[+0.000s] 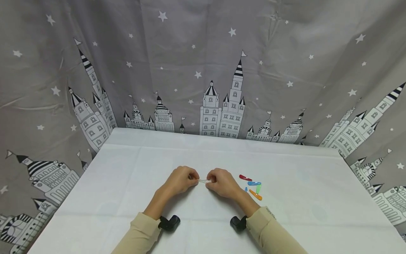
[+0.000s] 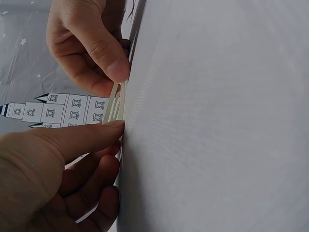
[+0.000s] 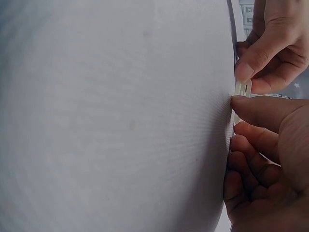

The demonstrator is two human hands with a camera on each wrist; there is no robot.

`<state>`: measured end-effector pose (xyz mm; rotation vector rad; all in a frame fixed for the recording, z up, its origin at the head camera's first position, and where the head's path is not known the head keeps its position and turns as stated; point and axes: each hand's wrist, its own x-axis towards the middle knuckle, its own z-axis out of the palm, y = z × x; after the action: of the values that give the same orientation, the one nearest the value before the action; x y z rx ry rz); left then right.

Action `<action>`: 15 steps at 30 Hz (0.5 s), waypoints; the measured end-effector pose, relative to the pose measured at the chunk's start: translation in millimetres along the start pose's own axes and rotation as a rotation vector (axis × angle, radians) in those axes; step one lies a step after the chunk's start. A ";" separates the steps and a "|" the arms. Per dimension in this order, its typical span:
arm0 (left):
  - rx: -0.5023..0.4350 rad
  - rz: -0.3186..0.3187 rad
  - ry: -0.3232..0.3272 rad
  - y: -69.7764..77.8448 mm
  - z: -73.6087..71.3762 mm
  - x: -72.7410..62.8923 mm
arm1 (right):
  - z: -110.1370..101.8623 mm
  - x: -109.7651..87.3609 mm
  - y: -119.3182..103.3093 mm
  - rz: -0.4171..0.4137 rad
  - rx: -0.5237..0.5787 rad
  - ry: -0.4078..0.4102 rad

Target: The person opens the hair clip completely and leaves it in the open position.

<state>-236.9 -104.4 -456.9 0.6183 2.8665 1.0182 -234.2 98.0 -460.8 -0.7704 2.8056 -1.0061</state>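
A pale, cream-white snap hair clip [image 1: 203, 181] spans the gap between the two hands, low over the white table. My left hand [image 1: 181, 180] pinches one end of it between thumb and forefinger. The opposite end is pinched by the thumb and fingers of my right hand [image 1: 222, 182]. Seen from the left wrist, the narrow strips of the clip [image 2: 115, 104] stand slightly apart, and the fingertips cover both ends. From the right wrist, a slotted part of the clip [image 3: 243, 88] shows between the two thumbs.
To the right of the right hand lie several coloured hair clips: a red one [image 1: 245, 177], a blue one [image 1: 253, 183], a green one [image 1: 258, 189] and an orange one [image 1: 255, 195]. A grey curtain [image 1: 177, 53] printed with castles and stars hangs behind the white-covered table [image 1: 317, 190].
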 end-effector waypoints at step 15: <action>-0.015 0.004 -0.014 -0.4 -1.0 -0.9 | -0.7 -0.5 0.1 0.011 0.017 -0.014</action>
<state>-236.3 -105.6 -456.4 0.6278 2.8443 1.0303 -233.9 98.7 -460.3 -0.7556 2.7830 -1.0171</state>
